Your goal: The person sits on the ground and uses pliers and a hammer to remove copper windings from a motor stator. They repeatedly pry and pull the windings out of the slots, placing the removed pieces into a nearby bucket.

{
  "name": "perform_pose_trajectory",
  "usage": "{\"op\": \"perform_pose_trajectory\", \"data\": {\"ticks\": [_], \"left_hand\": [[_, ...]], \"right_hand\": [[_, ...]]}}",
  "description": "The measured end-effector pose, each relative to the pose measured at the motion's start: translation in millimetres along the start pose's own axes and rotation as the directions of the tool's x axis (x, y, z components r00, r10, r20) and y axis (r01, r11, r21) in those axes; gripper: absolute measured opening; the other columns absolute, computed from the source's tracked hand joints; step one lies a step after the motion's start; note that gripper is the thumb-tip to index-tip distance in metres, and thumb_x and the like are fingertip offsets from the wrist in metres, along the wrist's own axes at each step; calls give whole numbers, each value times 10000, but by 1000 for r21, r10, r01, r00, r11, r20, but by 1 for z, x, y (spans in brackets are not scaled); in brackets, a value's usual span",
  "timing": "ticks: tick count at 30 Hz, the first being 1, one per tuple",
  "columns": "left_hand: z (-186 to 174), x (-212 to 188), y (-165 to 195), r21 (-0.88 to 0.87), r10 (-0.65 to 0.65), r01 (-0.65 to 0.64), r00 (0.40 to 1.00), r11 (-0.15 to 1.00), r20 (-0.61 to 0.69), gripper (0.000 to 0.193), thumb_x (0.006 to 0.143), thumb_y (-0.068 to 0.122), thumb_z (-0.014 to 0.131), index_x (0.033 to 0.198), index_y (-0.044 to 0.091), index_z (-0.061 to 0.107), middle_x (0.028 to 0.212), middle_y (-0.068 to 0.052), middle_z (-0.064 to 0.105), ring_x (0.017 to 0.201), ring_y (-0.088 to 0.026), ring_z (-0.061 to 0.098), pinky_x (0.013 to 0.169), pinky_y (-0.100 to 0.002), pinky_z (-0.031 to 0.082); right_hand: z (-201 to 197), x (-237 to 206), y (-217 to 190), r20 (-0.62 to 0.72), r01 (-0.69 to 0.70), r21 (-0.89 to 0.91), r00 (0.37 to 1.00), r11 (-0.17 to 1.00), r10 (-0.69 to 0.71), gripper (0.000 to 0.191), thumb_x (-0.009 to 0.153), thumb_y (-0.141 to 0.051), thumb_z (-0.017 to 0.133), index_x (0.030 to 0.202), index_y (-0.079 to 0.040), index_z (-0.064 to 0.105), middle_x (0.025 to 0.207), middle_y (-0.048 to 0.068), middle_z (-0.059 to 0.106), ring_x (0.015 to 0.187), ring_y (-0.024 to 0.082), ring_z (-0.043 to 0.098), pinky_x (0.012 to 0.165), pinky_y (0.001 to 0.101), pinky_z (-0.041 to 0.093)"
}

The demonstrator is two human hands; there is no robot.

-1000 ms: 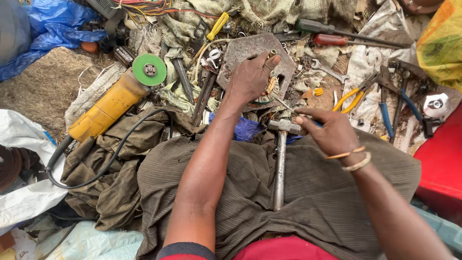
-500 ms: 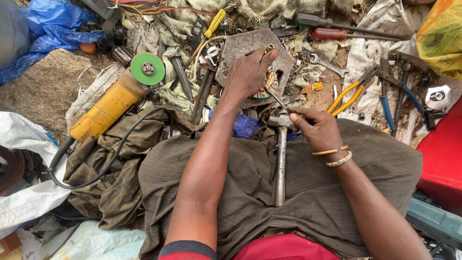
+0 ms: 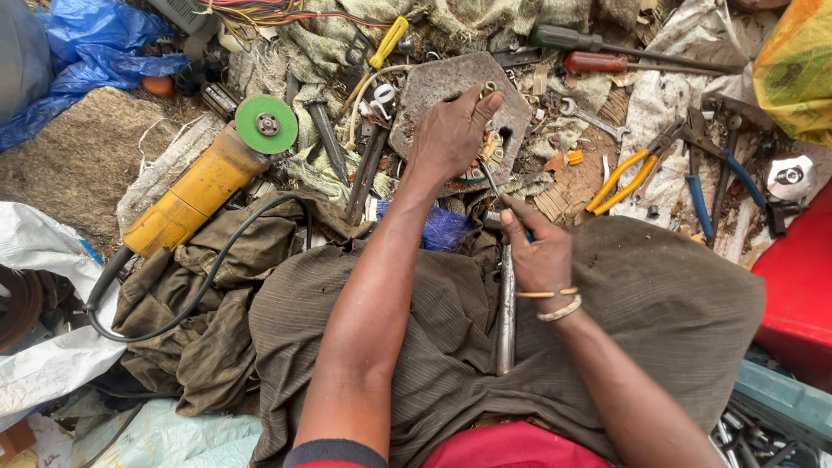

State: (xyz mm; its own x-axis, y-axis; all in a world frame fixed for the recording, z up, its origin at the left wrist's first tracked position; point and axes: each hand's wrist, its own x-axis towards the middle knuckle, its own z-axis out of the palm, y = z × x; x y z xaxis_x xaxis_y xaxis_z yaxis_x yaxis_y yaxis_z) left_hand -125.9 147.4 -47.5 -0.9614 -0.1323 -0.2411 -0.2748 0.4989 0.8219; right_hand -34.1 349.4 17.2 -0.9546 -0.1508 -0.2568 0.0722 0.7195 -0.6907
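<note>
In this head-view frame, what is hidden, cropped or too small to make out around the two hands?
- Small part under the left hand on the rusty plate: covered by palm.
- Thin tool tip held by the right hand: too small.
- Hammer head: hidden behind that hand.
- Red box: cut off at right edge.

Ground (image 3: 82, 160) covered with rags, on it a yellow grinder (image 3: 204, 186), a rusty plate (image 3: 433, 95), yellow pliers (image 3: 626, 178), blue pliers (image 3: 698, 195), two screwdrivers (image 3: 607, 62), a spanner (image 3: 594, 119)
</note>
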Motion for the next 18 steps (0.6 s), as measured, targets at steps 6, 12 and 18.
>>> {"op": "perform_pose_trajectory", "data": {"ticks": [6, 12, 18], "left_hand": [[11, -4, -5, -50, 26, -28, 999, 998, -43, 876, 968, 728, 251, 1428, 56, 572, 480, -9, 471, 423, -163, 487, 447, -422, 436], [7, -6, -5, -30, 117, -121, 987, 992, -111, 798, 1000, 682, 268, 1357, 71, 638, 562, -89, 530, 502, -284, 555, 493, -504, 439], [3, -10, -3, 31, 161, -159, 979, 987, -122, 766, 1021, 686, 255, 1285, 91, 658, 687, -114, 632, 642, -270, 635, 604, -471, 497]], "right_hand": [[64, -17, 12, -158, -53, 415, 979, 908, 130, 372, 1023, -273, 669, 1340, -78, 694, 859, 20, 686, 680, 60, 598, 575, 261, 480], [34, -11, 12, -83, 52, 169, 996, 984, -39, 366, 1033, -343, 659, 1340, -149, 701, 906, 40, 723, 742, 79, 643, 636, 277, 531], [-15, 20, -20, 153, 157, -506, 984, 848, -91, 320, 1058, -442, 603, 1316, -301, 731, 801, 108, 768, 662, 223, 661, 645, 374, 537]]}}
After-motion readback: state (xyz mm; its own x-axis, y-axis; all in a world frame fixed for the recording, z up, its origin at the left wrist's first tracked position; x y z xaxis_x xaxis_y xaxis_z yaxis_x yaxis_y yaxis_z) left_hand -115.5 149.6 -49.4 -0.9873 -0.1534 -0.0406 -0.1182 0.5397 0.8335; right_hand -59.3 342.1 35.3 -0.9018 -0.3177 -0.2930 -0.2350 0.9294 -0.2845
